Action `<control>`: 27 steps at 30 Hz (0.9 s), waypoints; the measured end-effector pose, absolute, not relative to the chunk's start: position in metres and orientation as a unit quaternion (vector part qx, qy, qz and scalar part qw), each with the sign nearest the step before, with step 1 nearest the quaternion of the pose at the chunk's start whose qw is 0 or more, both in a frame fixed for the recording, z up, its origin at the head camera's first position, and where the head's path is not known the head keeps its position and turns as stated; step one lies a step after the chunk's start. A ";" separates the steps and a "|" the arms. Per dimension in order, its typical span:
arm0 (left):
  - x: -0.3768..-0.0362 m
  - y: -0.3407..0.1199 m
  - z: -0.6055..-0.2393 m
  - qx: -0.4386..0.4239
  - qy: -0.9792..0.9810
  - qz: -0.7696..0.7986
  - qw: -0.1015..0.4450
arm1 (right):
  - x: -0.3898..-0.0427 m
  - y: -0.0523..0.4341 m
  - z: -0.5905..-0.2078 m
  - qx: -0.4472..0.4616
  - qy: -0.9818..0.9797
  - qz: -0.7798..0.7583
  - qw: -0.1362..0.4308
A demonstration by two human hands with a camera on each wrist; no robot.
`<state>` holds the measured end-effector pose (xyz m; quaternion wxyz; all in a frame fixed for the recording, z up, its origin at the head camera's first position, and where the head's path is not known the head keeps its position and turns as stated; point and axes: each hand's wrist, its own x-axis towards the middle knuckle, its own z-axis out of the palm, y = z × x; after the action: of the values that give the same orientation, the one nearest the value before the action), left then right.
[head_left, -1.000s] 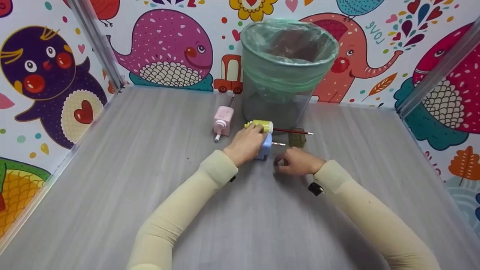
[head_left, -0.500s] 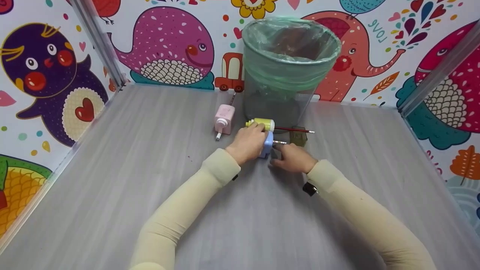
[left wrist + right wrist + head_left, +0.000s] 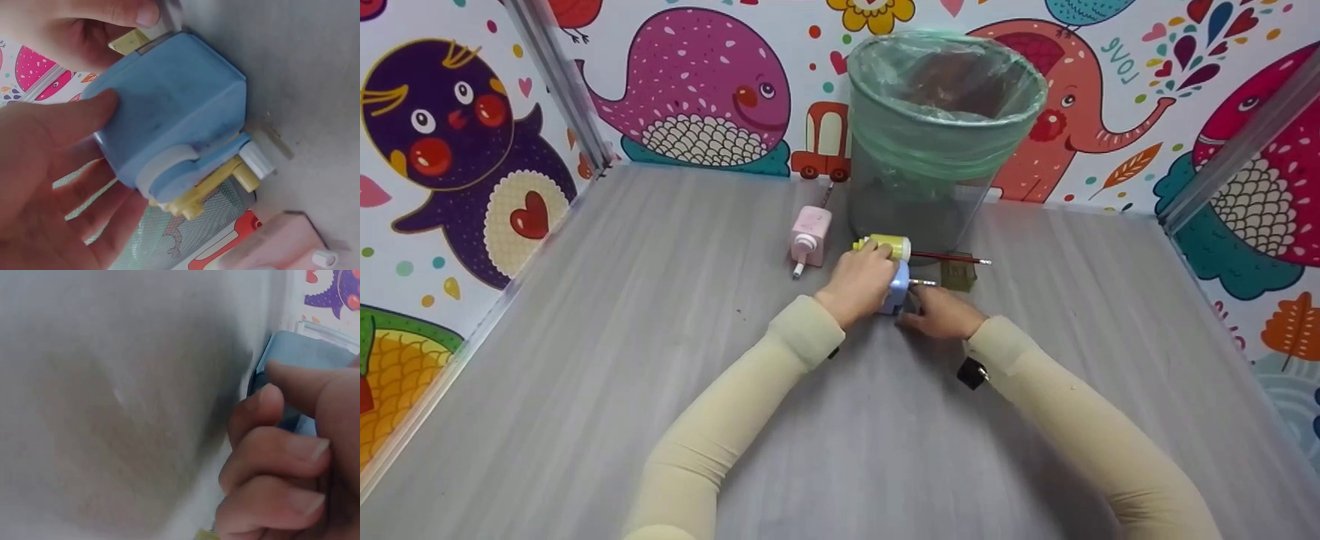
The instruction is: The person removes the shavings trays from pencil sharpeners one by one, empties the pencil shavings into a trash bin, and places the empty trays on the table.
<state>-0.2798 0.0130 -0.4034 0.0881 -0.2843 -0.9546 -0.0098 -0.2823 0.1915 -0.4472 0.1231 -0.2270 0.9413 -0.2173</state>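
My left hand (image 3: pixel 858 285) grips a blue pencil sharpener (image 3: pixel 169 101), its thumb on one face and its fingers around the far side. A patterned pencil (image 3: pixel 922 283) sticks out of the sharpener's right side. My right hand (image 3: pixel 945 311) is at that same side, low down, its thumb and index finger pinching the sharpener's edge by a dark, drawer-like part (image 3: pixel 259 381). The other right fingers curl in. Just behind is a yellow pencil sharpener (image 3: pixel 889 246) with a dark red pencil (image 3: pixel 949 257) in it. Left of them stands a pink pencil sharpener (image 3: pixel 811 225) with a pencil.
A clear bin (image 3: pixel 915 210) lined with a green bag stands behind the sharpeners. An olive translucent box (image 3: pixel 958 273) sits at its foot, right of the hands. Patterned panels (image 3: pixel 697 90) close off the back and sides of the grey table (image 3: pixel 660 247).
My right hand has moved left and slightly up to the blue sharpener, where its fingers now touch it. My left hand keeps its grip. The head view has shifted slightly.
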 end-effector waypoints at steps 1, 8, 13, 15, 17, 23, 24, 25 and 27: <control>-0.280 0.013 -0.403 -0.285 -0.954 -0.011 0.088 | -0.283 0.192 -0.448 -0.226 0.939 -0.225 0.126; -0.281 0.014 -0.400 -0.288 -0.954 -0.016 0.081 | -0.283 0.190 -0.453 -0.199 0.930 -0.269 0.156; -0.283 0.014 -0.398 -0.283 -0.957 -0.017 0.056 | -0.284 0.187 -0.453 -0.191 0.920 -0.294 0.173; -0.284 0.014 -0.397 -0.280 -0.959 -0.018 0.043 | -0.287 0.187 -0.455 -0.192 0.917 -0.302 0.178; -0.284 0.015 -0.396 -0.276 -0.961 -0.016 0.031 | -0.289 0.188 -0.456 -0.187 0.915 -0.307 0.183; -0.285 0.016 -0.395 -0.273 -0.962 -0.013 0.025 | -0.292 0.191 -0.459 -0.192 0.906 -0.326 0.191; -0.285 0.017 -0.395 -0.273 -0.962 -0.014 0.025 | -0.292 0.191 -0.459 -0.192 0.905 -0.329 0.190; -0.285 0.017 -0.394 -0.273 -0.962 -0.014 0.025 | -0.292 0.192 -0.459 -0.192 0.904 -0.331 0.190; -0.285 0.017 -0.394 -0.270 -0.963 -0.015 0.022 | -0.292 0.191 -0.460 -0.192 0.902 -0.337 0.190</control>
<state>-0.2854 0.0165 -0.3938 0.0223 -0.2696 -0.9626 -0.0149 -0.2920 0.1913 -0.4598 0.1898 -0.1916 0.9022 -0.3366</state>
